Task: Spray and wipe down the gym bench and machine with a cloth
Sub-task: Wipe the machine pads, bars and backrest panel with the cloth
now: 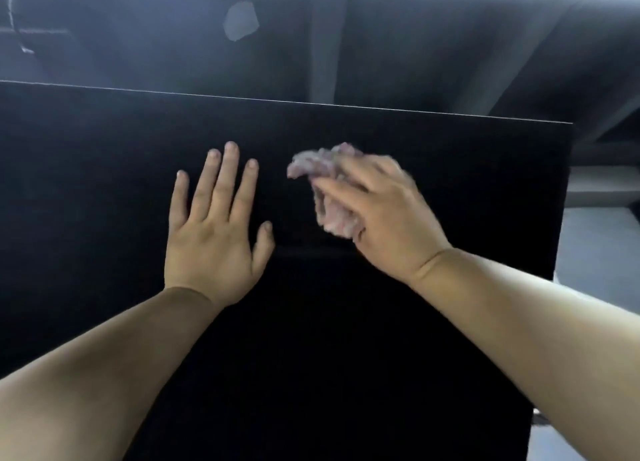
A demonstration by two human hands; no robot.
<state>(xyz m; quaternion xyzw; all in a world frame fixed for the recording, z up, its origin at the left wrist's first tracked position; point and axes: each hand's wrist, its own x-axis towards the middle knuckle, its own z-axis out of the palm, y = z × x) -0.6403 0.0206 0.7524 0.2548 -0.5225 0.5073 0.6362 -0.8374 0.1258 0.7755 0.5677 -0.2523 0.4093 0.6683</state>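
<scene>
A wide black bench pad (433, 190) fills most of the view, its far edge running across the upper third. My left hand (214, 232) lies flat on the pad with fingers straight and spread. Just to its right, my right hand (384, 218) holds a crumpled pale pink cloth (329, 197) against the pad; the cloth bunches out under the fingers and thumb. The right hand and cloth are blurred. No spray bottle is in view.
Beyond the pad's far edge stand dark grey machine beams (322, 51), one panel bearing a pale worn patch (240, 20). Light grey floor (595, 245) shows past the pad's right edge.
</scene>
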